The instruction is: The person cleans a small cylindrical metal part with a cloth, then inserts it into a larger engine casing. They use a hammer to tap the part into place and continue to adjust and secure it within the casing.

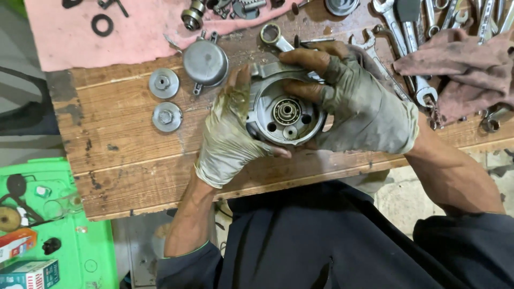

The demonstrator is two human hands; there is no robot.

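Both gloved hands, my left hand (227, 136) and right hand (356, 104), close around the round metal housing (284, 112), gripping its rim from either side above the wooden bench (123, 150); wrenches (412, 32) lie beyond, beside a rag (460, 69).

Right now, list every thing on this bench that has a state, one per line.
Round metal housing: held up over the bench, open face toward the camera, bearing showing in the middle.
Left hand: gloved, gripping the housing's left side.
Right hand: gloved, gripping its right side and top.
Domed metal cover: lying on the bench, apart.
Two metal discs: lying flat, side by side.
Rag: crumpled over wrenches.
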